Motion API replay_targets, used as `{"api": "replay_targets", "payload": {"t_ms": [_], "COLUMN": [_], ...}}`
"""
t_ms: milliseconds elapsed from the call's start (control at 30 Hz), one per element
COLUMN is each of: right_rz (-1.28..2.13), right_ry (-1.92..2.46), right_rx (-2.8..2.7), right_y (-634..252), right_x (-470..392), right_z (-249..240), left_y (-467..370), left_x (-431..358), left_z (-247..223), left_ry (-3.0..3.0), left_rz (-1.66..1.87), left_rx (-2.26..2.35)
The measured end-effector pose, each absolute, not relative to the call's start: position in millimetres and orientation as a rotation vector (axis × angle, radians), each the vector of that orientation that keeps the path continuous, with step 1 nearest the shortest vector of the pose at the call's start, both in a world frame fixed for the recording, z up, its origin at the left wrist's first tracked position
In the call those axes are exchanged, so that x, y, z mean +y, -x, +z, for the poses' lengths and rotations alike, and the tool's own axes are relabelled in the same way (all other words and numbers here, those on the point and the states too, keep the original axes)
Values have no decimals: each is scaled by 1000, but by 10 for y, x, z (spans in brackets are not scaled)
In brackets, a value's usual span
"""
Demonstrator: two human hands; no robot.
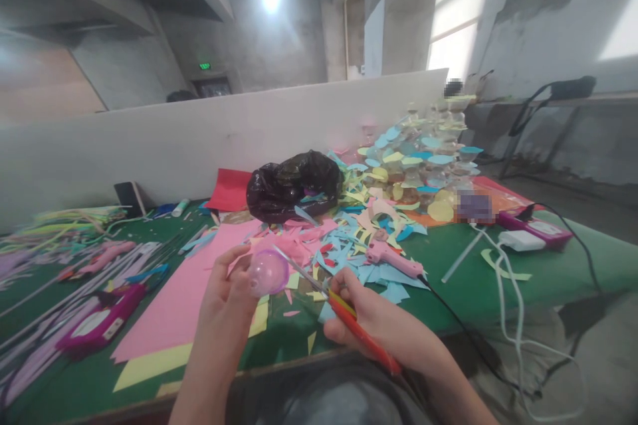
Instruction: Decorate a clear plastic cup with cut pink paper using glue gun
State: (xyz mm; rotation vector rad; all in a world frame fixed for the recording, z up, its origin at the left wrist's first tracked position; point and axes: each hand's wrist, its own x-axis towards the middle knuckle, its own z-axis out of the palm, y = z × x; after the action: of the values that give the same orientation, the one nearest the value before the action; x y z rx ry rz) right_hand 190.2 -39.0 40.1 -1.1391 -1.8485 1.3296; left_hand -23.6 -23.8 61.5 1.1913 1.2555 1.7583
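Between the thumb and fingers of my left hand [230, 282] is a clear plastic cup [269, 271] with a purple rim, its round side towards the fingers. My right hand [361, 309] is closed around scissors [359, 332] with red-orange and yellow handles. The metal blades point up and left, with their tips close to the cup's rim; whether they touch it, I cannot tell. Pink paper sheets [187, 285] lie under and beside my left hand. Pink, blue and yellow paper scraps [343, 255] are heaped beyond both hands.
A pink glue gun [393, 257] with a black cord lies right of the scraps. Behind them sits a black plastic bag [294, 186]. Stacked clear cups with paper discs [423, 153] stand at back right. Purple power strips [102, 319] and white cables [516, 292] lie at the sides.
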Motion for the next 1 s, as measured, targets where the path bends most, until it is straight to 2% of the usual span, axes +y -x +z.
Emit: {"api": "replay_targets", "payload": {"t_ms": [233,567,800,1000], "right_rz": [1326,1378,1377,1314], "right_ry": [1158,1059,1056,1066], "right_rx": [-1892,-1704,-1597,-1637], "right_y": [-1916,-1844,-1798,-1799], "right_x": [-397,-301,-242,-251], "right_z": [425,341,242,255], "left_y": [251,179,204,82], "left_x": [-290,-346,-241,-257], "left_z": [610,655,610,618], "left_ry": [-1215,-1225,-1141,-1106], "left_rz": [1702,1713,1643,1707], "left_rx": [1124,1273,1047,1170]}}
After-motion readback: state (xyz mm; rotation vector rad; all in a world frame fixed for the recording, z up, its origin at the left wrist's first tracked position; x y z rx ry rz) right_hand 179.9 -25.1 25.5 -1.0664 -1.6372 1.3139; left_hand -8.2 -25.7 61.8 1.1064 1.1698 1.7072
